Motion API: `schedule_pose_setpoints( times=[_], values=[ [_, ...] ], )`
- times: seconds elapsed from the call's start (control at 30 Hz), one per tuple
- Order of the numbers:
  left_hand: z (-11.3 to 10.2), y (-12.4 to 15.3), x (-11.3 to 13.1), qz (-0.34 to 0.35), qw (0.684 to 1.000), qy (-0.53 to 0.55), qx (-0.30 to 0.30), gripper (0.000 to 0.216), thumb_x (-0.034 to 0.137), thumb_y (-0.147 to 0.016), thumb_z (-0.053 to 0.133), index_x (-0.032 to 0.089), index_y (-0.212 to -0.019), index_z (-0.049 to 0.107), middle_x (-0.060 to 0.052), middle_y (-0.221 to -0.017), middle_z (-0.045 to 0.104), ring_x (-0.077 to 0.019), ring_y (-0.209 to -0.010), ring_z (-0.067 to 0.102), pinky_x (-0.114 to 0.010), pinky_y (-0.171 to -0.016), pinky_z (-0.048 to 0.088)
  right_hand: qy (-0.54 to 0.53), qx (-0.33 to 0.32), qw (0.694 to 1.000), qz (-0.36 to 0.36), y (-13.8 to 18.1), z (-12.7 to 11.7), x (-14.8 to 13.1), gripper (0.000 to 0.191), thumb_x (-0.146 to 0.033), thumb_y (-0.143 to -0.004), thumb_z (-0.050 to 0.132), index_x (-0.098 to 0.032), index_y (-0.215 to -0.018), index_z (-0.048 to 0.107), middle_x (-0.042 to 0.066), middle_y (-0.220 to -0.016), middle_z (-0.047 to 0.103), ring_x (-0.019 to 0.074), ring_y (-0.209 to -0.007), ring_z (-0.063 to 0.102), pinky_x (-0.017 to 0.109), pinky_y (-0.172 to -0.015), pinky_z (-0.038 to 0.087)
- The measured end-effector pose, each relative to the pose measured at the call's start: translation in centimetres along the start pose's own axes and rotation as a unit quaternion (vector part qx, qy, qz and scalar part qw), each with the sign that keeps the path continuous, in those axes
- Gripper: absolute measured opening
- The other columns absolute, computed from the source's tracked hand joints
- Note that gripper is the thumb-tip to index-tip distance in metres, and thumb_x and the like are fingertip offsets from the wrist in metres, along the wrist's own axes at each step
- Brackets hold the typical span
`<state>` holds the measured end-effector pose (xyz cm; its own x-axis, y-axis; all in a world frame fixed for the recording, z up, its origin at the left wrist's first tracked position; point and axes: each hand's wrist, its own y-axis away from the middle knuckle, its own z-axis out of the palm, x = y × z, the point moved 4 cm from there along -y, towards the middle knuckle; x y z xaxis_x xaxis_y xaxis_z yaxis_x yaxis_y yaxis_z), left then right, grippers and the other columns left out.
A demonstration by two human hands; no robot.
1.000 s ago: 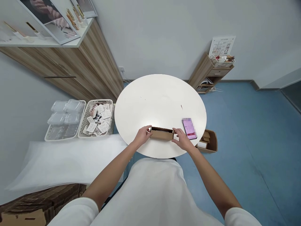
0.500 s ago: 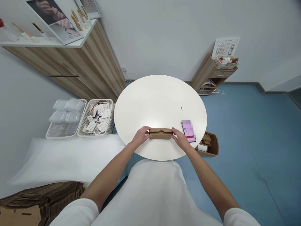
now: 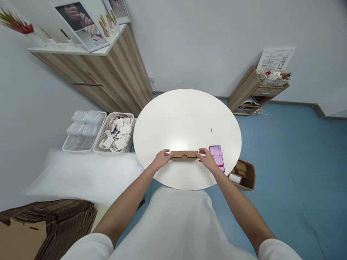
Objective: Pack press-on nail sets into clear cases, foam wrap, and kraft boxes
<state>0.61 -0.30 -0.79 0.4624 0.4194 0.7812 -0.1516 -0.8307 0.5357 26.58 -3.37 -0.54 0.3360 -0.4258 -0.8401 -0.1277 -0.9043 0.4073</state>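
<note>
A long, narrow brown cardboard box [image 3: 184, 154] is at the near part of the round white table [image 3: 173, 119]. Its lid looks closed, with a half-round notch on the side facing me. My left hand [image 3: 162, 159] grips the box's left end, thumb toward the near edge and fingers at the far corner. On the opposite end my right hand [image 3: 206, 159] holds it the same way. Just right of my right hand lies a phone [image 3: 217, 159] with a lit pink screen, partly blurred.
Left of the table stand a white basket of cards [image 3: 115, 134] and a basket of clear plastic packs [image 3: 84, 131]. White sheeting [image 3: 84, 173] lies below them, near stacked flat cardboard [image 3: 54, 224]. An open carton [image 3: 248, 177] sits on the floor at right.
The box's lid has gone from slightly raised to lying flat, both hands staying at its ends. My head view has shifted, so the surroundings appear further right.
</note>
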Motion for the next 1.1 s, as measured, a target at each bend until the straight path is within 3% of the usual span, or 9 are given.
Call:
schedule_pose_setpoints(
  times=[0.13, 0.23, 0.37, 0.5, 0.67, 0.77, 0.9, 1.1],
  values=[
    [0.3, 0.0, 0.3, 0.025, 0.999, -0.029, 0.000, 0.043, 0.051, -0.070, 0.054, 0.017, -0.094, 0.061, -0.007, -0.087, 0.066, -0.0166, -0.069, 0.060, -0.027, -0.059, 0.046, -0.020, -0.073, 0.996, 0.051, -0.3, 0.1, 0.7, 0.043, -0.044, -0.073, 0.055, -0.017, -0.106, 0.053, 0.009, -0.092, 0.065, 0.0151, -0.068, 0.063, 0.028, -0.060, 0.052],
    [0.5, 0.0, 0.8, 0.063, 0.996, -0.068, 0.011, 0.034, 0.047, -0.073, 0.051, 0.020, -0.089, 0.063, -0.005, -0.083, 0.066, -0.0170, -0.069, 0.059, -0.029, -0.062, 0.046, 0.006, -0.073, 0.997, 0.037, -0.3, 0.0, 0.7, 0.043, -0.040, -0.074, 0.054, -0.019, -0.111, 0.050, 0.007, -0.087, 0.066, 0.0146, -0.067, 0.063, 0.028, -0.060, 0.051],
    [0.9, -0.1, 1.1, 0.096, 0.993, -0.074, 0.013, 0.024, 0.037, -0.075, 0.051, 0.022, -0.092, 0.061, -0.003, -0.089, 0.065, -0.0171, -0.077, 0.060, -0.031, -0.071, 0.047, 0.082, -0.051, 0.995, -0.005, -0.2, 0.2, 0.5, 0.035, -0.031, -0.074, 0.052, -0.024, -0.109, 0.052, 0.003, -0.092, 0.065, 0.0151, -0.079, 0.063, 0.030, -0.068, 0.050],
    [1.7, 0.1, 0.4, 0.102, 0.994, -0.013, 0.043, 0.027, 0.020, -0.069, 0.057, 0.020, -0.097, 0.056, -0.004, -0.099, 0.063, -0.0144, -0.081, 0.061, -0.029, -0.074, 0.049, 0.049, -0.022, 0.998, -0.045, 0.5, 0.6, 1.2, 0.032, -0.021, -0.071, 0.053, -0.023, -0.102, 0.050, 0.004, -0.104, 0.062, 0.0156, -0.093, 0.060, 0.033, -0.079, 0.049],
    [3.3, 0.8, -1.2, 0.061, 0.997, -0.001, 0.045, 0.028, 0.028, -0.067, 0.062, 0.018, -0.091, 0.053, -0.007, -0.097, 0.062, -0.0158, -0.082, 0.062, -0.028, -0.069, 0.050, -0.012, 0.003, 0.999, -0.033, 1.6, 1.5, 3.1, 0.029, -0.029, -0.070, 0.056, -0.022, -0.097, 0.049, 0.007, -0.104, 0.061, 0.0177, -0.099, 0.057, 0.034, -0.081, 0.050],
    [3.7, 0.8, -2.1, 0.031, 0.998, -0.013, 0.061, 0.031, 0.038, -0.070, 0.060, 0.018, -0.092, 0.051, -0.006, -0.092, 0.062, -0.0160, -0.078, 0.063, -0.029, -0.068, 0.050, -0.020, 0.038, 0.999, -0.019, 1.9, 2.1, 3.8, 0.026, -0.034, -0.073, 0.052, -0.021, -0.096, 0.049, 0.007, -0.103, 0.061, 0.0180, -0.098, 0.058, 0.035, -0.081, 0.049],
    [4.1, 0.2, -3.2, 0.036, 0.996, -0.038, 0.073, 0.037, 0.033, -0.071, 0.060, 0.019, -0.103, 0.048, -0.004, -0.088, 0.060, -0.0141, -0.073, 0.061, -0.029, -0.069, 0.049, -0.010, 0.083, 0.996, -0.002, 2.1, 2.9, 4.5, 0.032, -0.031, -0.073, 0.050, -0.020, -0.103, 0.045, 0.009, -0.105, 0.059, 0.0175, -0.095, 0.058, 0.033, -0.077, 0.049],
    [4.5, -0.9, -4.4, 0.065, 0.996, -0.048, 0.030, 0.039, 0.029, -0.070, 0.060, 0.019, -0.107, 0.049, -0.001, -0.083, 0.057, -0.0127, -0.070, 0.059, -0.028, -0.069, 0.047, 0.085, 0.114, 0.989, 0.034, 2.4, 3.2, 5.1, 0.036, -0.031, -0.071, 0.049, -0.018, -0.105, 0.049, 0.006, -0.099, 0.059, 0.0142, -0.070, 0.056, 0.033, -0.071, 0.047]
  ],
)
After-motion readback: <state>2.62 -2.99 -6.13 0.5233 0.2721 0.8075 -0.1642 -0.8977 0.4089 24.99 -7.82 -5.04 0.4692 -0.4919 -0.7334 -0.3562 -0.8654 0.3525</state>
